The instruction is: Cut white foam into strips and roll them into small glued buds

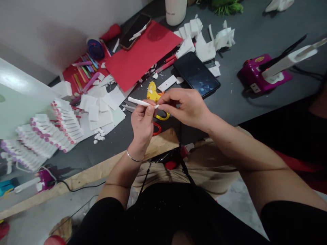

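A thin white roll point(138, 101) lies across the fingers of my left hand point(143, 125), gripped between thumb and forefinger. My right hand point(189, 106) pinches the roll's right end, where a small white tip sticks out. What the roll is made of I cannot tell. Beneath my hands are scissors with a red handle loop point(157, 129) and a yellow handle loop point(165, 117), partly hidden. Just beyond my fingers rests a yellow-and-orange plastic thing point(152, 90), its kind unclear. Small white lumps point(99, 135) sit in a pile to the left.
Rows of white rolls with pink and purple ends point(66, 119) stand left, beside cut white sheets point(94, 109). Red paper point(145, 51), a dark phone point(198, 75) and white scraps point(204, 49) lie beyond. A purple power socket point(258, 73) is right; a white cup point(176, 13) stands behind.
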`<state>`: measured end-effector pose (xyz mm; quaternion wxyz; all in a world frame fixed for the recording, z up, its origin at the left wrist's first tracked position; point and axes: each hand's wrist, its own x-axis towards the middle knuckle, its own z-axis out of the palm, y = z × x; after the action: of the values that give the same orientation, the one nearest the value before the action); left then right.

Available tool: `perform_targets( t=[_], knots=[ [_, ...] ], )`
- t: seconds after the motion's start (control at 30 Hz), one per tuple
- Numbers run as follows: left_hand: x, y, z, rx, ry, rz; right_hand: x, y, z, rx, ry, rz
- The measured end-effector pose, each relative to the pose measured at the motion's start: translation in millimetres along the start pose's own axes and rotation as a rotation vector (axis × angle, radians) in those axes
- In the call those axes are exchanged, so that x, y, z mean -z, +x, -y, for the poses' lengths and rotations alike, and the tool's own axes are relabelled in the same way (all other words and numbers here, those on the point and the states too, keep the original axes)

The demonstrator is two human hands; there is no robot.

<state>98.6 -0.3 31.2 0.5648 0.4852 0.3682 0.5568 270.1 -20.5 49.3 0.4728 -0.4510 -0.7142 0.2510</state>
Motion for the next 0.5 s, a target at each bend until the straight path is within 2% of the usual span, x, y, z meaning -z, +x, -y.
perform_targets(
  t=[0.23, 0.5],
  knots=[
    [3.6, 0.6, 1.6, 0.048, -0.01, 0.079, 11.8, 1.6, -2.8, 0.182, -0.085, 0.046],
    [1.0, -1.5, -4.4, 0.159, -0.095, 0.183, 15.6, 0.9, 3.0, -0.003, -0.012, 0.06]
  ],
)
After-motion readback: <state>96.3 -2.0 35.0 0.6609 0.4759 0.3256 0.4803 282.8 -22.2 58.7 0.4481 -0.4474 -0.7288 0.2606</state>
